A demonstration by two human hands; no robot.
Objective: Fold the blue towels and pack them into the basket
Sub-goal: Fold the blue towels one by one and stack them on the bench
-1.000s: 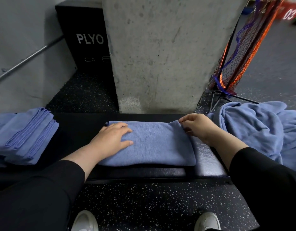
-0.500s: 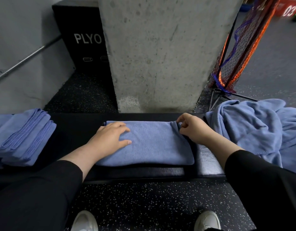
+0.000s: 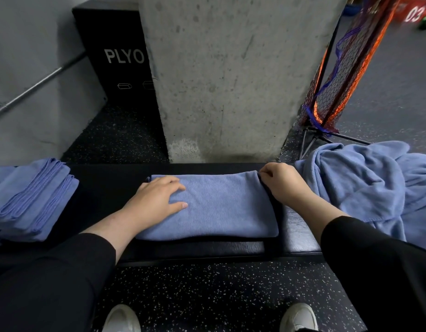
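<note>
A folded blue towel [image 3: 221,207] lies flat in the middle of the black padded bench [image 3: 300,238]. My left hand [image 3: 157,200] rests flat on the towel's left part, fingers spread. My right hand [image 3: 284,183] pinches the towel's far right corner with curled fingers. A stack of folded blue towels [image 3: 32,200] sits at the bench's left end. A heap of unfolded blue towels [image 3: 370,185] lies at the right end. No basket is in view.
A concrete pillar [image 3: 231,77] stands just behind the bench. A black PLYO box [image 3: 118,58] is behind at the left, and an orange and black net on a stand [image 3: 346,75] at the right. My two white shoes show on the speckled floor below.
My right hand has curled tighter onto the towel's far right corner. My left hand stays flat on the towel. The view has shifted slightly.
</note>
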